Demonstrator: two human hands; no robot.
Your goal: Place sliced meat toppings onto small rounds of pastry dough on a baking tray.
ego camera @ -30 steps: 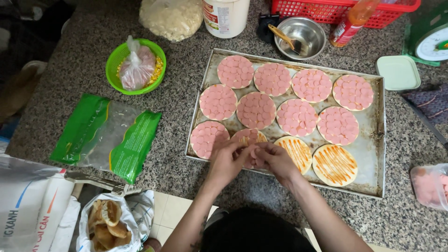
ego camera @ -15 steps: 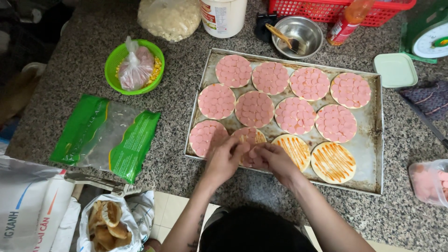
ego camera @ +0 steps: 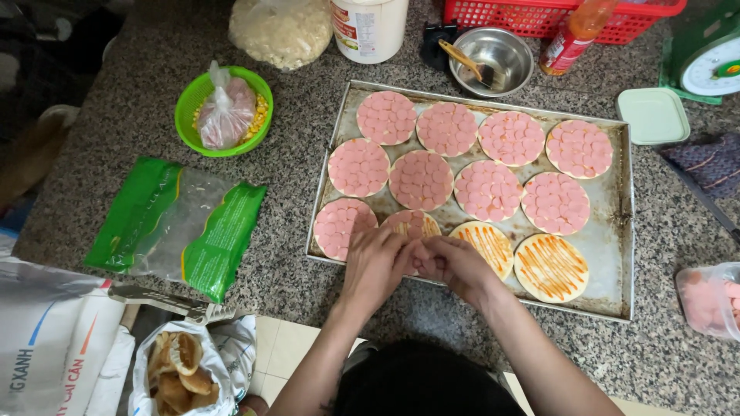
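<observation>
- Two hands meet over the near edge of the metal baking tray: the left hand and the right hand sit fingertip to fingertip, fingers curled in over a partly covered round base. Whether either pinches a sausage slice I cannot tell, as the fingers hide it.
- That base lies in the front row, between a fully covered base on its left and two sauce-striped bare bases on its right.
- Eight rounds further back are already tiled with pink slices.
- Judging from those, doing this well means laying slices flat, edges touching, working from the rim inward so no sauce shows.
- Light fingertip pressure should keep the neighbouring rounds from shifting.
- More slices seem to wait in the clear bag at the tabletop's right edge, well apart from the hands.
- A green bowl of corn and a green-edged packet lie left of the tray.
</observation>
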